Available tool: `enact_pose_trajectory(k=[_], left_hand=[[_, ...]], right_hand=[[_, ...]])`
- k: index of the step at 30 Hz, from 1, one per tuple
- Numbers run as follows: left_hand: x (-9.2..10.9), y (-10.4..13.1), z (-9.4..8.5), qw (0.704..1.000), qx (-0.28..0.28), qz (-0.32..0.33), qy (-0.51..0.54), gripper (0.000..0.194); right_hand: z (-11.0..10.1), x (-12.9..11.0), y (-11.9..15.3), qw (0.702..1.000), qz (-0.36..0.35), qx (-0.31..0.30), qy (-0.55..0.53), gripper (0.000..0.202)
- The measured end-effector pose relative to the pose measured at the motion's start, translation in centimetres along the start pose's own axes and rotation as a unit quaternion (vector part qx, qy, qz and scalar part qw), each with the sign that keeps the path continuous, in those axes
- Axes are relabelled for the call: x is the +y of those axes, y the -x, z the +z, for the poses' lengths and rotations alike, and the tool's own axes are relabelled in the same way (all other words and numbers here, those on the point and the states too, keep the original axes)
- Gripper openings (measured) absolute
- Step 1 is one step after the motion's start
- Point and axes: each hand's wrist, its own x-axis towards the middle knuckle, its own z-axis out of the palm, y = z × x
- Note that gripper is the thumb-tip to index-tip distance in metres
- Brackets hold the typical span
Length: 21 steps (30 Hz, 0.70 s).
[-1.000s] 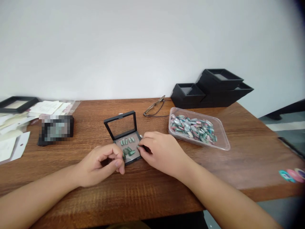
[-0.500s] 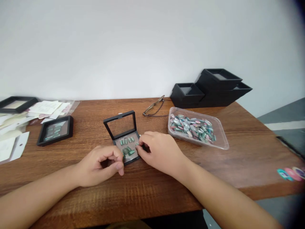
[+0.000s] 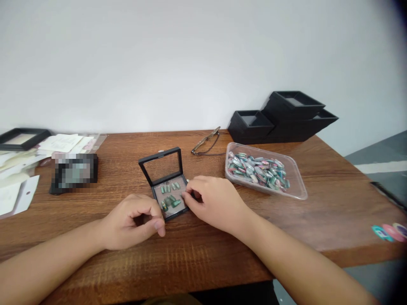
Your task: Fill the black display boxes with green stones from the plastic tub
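A small black display case (image 3: 149,173) stands with its windowed lid raised, near the middle of the table. On its grey lining lie several glossy green press-on nails (image 3: 171,200) in two rows. My right hand (image 3: 216,201) reaches over the case's right edge, thumb and forefinger pinched on a small green nail that is mostly hidden by the fingertips. By the front left corner, my left hand (image 3: 135,222) rests with curled fingers, thumb against forefinger, and nothing shows between them.
To the right, a clear plastic tub (image 3: 297,182) holds many mixed press-on nails. Black cases (image 3: 286,123) are stacked behind it, with eyeglasses (image 3: 205,142) nearby. At left are a blurred-out black case (image 3: 74,171), paper cards (image 3: 60,142) and another black frame (image 3: 23,140).
My left hand has drawn back slightly from the case, showing more of the front left nail. My right hand stays at the right edge with almost no movement.
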Motion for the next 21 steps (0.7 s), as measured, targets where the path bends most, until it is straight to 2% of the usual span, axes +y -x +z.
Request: enact_pose_trajectory(k=[3, 5, 14, 21], left_hand=[[0.2, -0.2, -0.1, 1.0, -0.004, 0.006, -0.004, 0.02], [0.2, -0.3, -0.2, 1.0, 0.014, 0.024, -0.007, 0.022], [-0.3, -0.7, -1.5, 0.981, 0.171, 0.073, -0.05, 0.035], [-0.4, -0.6, -1.1, 0.982, 0.169, 0.073, -0.036, 0.035]], right_hand=[[0.0, 0.3, -0.1, 1.0, 0.002, 0.001, -0.019, 0.022], [-0.1, 0.5, -0.2, 1.0, 0.013, -0.002, -0.025, 0.022], [-0.5, 1.2, -0.4, 0.998, 0.029, -0.025, -0.054, 0.023], [-0.4, 1.4, -0.5, 0.997, 0.016, -0.03, -0.065, 0.019]])
